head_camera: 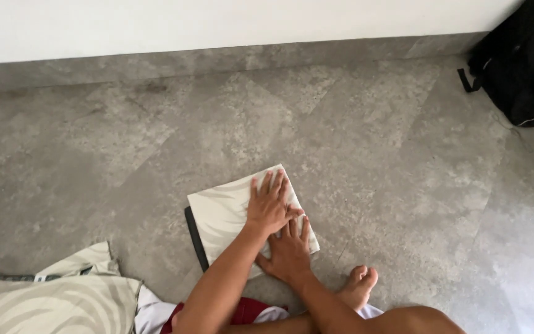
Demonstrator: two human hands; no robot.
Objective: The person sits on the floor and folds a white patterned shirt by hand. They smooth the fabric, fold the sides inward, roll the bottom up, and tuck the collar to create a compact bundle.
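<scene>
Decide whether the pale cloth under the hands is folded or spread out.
Folded. The cloth lies as a small neat rectangle on the floor, and both hands, left hand and right hand, press flat on it.

Black bag [523, 62] top right by wall, crumpled patterned cloth [50, 297] bottom left, grey tile floor [372, 154].

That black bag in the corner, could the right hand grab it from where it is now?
Probably not without shifting. The right hand lies flat on the folded cloth beside the left hand, and a wide stretch of bare floor separates it from the black bag. Nothing blocks the way; it just looks too far.
</scene>
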